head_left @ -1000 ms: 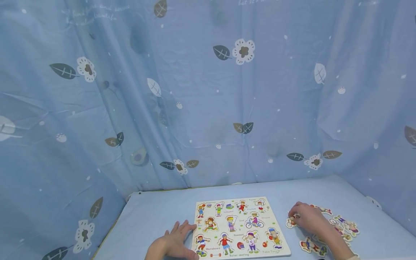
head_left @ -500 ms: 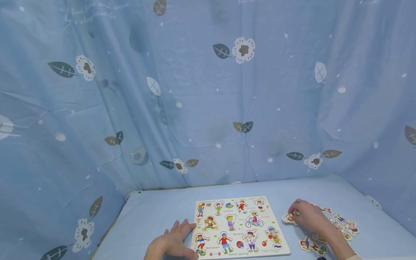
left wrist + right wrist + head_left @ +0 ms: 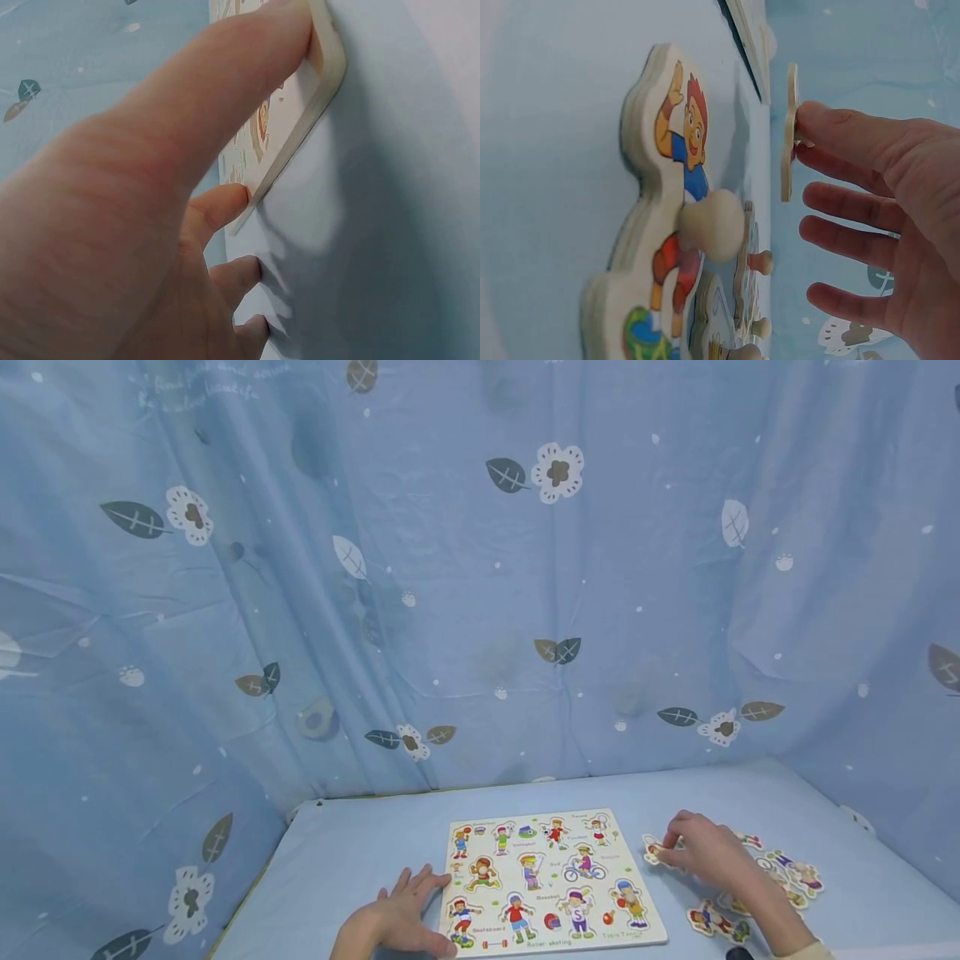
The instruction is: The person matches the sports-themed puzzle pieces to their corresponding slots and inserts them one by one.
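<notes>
A wooden puzzle board with cartoon sports figures lies flat on the blue table. My left hand rests flat beside its left edge, fingers straight. In the left wrist view the thumb presses on the board's corner and a fingertip touches its edge. My right hand pinches a small figure piece just right of the board. The right wrist view shows that piece held by its peg, lifted off the table.
Several loose figure pieces lie on the table right of the board, one near the front edge. A pegged piece with a red-haired figure lies close to my right wrist. Blue flowered curtains enclose the table.
My right hand has carried the small piece up off the table and leftward, nearer the board's right edge. The left hand has stayed at the board's left edge.
</notes>
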`<state>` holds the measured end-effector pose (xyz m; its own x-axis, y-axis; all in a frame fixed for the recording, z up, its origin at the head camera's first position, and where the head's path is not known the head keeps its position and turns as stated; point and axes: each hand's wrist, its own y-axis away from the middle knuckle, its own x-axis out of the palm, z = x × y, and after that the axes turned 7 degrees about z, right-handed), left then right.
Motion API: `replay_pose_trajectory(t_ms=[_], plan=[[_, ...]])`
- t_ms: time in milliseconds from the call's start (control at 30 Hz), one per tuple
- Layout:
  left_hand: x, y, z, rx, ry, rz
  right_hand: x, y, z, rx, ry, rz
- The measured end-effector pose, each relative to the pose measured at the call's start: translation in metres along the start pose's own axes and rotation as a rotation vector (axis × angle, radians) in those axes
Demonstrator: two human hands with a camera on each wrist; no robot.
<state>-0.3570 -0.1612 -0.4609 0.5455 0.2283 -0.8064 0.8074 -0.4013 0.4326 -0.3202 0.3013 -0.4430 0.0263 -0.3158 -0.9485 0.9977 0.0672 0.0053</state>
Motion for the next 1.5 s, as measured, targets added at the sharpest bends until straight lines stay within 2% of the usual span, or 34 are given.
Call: replay_pose_trajectory(t_ms=[133, 267, 533, 700, 833, 900, 967, 1100, 1200, 1500], plan=[[-0.003, 0.007, -0.007, 0.001, -0.003, 0.005, 0.001, 0.001, 0.000, -0.009, 0.006, -0.011], [-0.003, 0.006, -0.006, -0.005, -0.002, 0.000, 0.003, 0.001, 0.000, -0.027, 0.014, -0.036], [0.009, -0.020, 0.019, 0.005, -0.017, 0.001, 0.005, 0.001, 0.007, -0.055, -0.007, -0.062], [0.015, -0.035, 0.037, 0.004, -0.025, -0.003, 0.013, -0.002, 0.013, -0.088, 0.021, -0.084], [0.019, -0.053, 0.053, -0.003, -0.002, 0.011, 0.016, -0.008, 0.020, -0.094, 0.038, -0.099], [0.019, -0.057, 0.056, 0.007, 0.011, 0.013, 0.017, -0.010, 0.023, -0.093, 0.034, -0.093], [0.017, -0.051, 0.050, 0.018, 0.015, 0.007, 0.019, -0.011, 0.027, -0.086, 0.029, -0.080], [0.005, -0.013, 0.013, 0.014, -0.007, -0.009, 0.024, -0.018, 0.034, -0.100, 0.041, -0.079], [-0.002, 0.006, -0.003, 0.005, -0.010, -0.008, 0.025, -0.027, 0.040, -0.126, 0.063, -0.087], [-0.001, 0.007, -0.003, 0.016, -0.012, -0.010, 0.035, -0.052, 0.050, -0.124, 0.141, -0.060]])
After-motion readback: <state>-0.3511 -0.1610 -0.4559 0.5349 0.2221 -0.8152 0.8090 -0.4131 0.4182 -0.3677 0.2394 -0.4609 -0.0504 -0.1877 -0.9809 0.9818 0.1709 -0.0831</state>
